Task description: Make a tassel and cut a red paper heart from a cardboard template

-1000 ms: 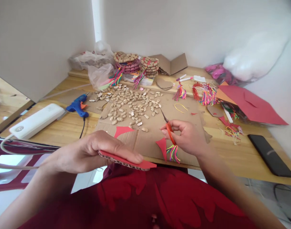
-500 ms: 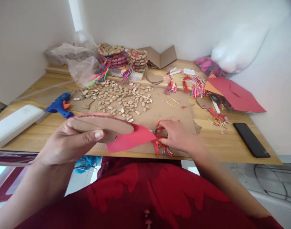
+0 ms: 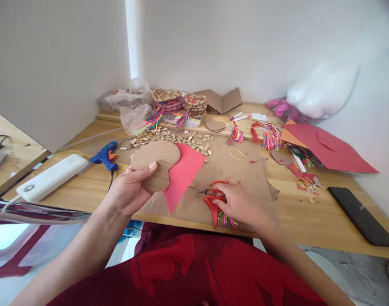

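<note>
My left hand point(image 3: 131, 189) grips a cardboard piece point(image 3: 158, 161) with a curved edge, thumb on its brown face. Red paper point(image 3: 186, 170) sticks out from behind the cardboard on the right. Red-handled scissors point(image 3: 215, 193) are in my right hand point(image 3: 237, 199), fingers in and around the handle loops, blades pointing left toward the red paper but apart from it. Under the scissors lie a red paper scrap point(image 3: 212, 212) and the ends of colourful strings. Loose peanuts point(image 3: 172, 135) spread behind my left hand on a cardboard sheet point(image 3: 245, 178).
A blue glue gun point(image 3: 105, 156) and a white power strip point(image 3: 52, 177) lie at the left. Stacked peanut-covered pieces point(image 3: 194, 105), string tassels point(image 3: 272, 136) and plastic bags point(image 3: 127, 100) stand at the back. To the right are red sheets point(image 3: 334, 146) and a black phone point(image 3: 362, 214).
The cardboard and red paper have been turned so their flat face shows. The scissors are now plainly visible, with their blades clear of the paper. The camera view has shifted.
</note>
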A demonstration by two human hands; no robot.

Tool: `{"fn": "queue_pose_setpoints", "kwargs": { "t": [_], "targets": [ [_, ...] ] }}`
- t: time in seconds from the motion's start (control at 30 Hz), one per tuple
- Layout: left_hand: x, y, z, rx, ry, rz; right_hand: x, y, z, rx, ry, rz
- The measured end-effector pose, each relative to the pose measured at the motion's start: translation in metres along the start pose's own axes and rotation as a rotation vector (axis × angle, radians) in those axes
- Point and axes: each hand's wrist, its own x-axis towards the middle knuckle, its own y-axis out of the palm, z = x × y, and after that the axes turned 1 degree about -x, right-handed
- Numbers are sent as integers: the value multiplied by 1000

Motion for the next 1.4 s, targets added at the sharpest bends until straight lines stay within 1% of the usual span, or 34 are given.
{"fn": "queue_pose_setpoints", "kwargs": {
  "t": [0.13, 0.3, 0.47, 0.7, 0.77, 0.83, 0.9, 1.0, 1.1, 1.17, 1.27, 1.33, 1.4],
  "targets": [
    [3, 10, 1, -45, -21, -66, -1, -1, 4, -50, -4, 28],
    [2, 19, 3, -45, -54, -105, -3, 1, 1, -55, -39, -6],
    [1, 18, 4, -26, -58, -117, -6, -1, -6, 0, -28, -47],
    [4, 14, 9, 4, -40, -99, -4, 4, 5, -43, -39, 33],
    [4, 13, 11, 7, -34, -87, -2, 6, 3, -54, -60, 41],
    [4, 12, 12, 12, -18, -79, -1, 6, -2, -27, -75, 13],
    [4, 11, 14, 21, -1, -81, -1, 1, -10, 23, -46, -38],
    [4, 8, 14, 35, 7, -105, -6, -9, -15, 37, 48, -105],
    [6, 6, 14, 47, -3, -118, -14, -13, -9, -34, 106, -97],
    [6, 5, 15, 51, -3, -123, -19, -8, -1, -93, 111, -83],
    [7, 7, 17, 50, 15, -138, -22, 8, 8, -158, 114, -118],
    [6, 8, 17, 52, 14, -140, -21, 16, 10, -150, 114, -133],
    [5, 9, 17, 65, -3, -135, -18, 20, 10, -119, 105, -123]
  ]
}}
